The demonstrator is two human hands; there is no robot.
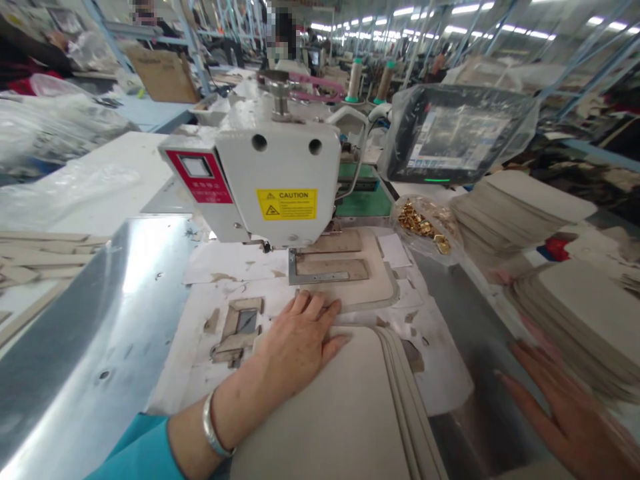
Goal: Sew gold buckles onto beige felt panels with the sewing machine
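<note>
My left hand (pixel 305 337), with a silver bangle at the wrist, lies palm down. Its outstretched fingertips touch the near edge of a beige panel (pixel 375 280) that sits under the sewing machine's metal clamp (pixel 320 277). Beneath the palm and forearm is a pile of similar rounded-corner beige panels (pixel 340 400). My right hand (pixel 565 407) is at the lower right, slightly blurred, fingers apart and nothing in them. It is over the metal table, beside a tall stack of beige panels (pixel 585 313). The white sewing machine head (pixel 280 173) stands directly ahead.
A plastic-wrapped control screen (pixel 455 137) stands behind on the right, with a bag of gold-coloured metal parts (pixel 425 223) below it. Another panel stack (pixel 520 207) is beside the bag. Beige strips (pixel 45 260) and clear plastic bags (pixel 55 133) lie at the left.
</note>
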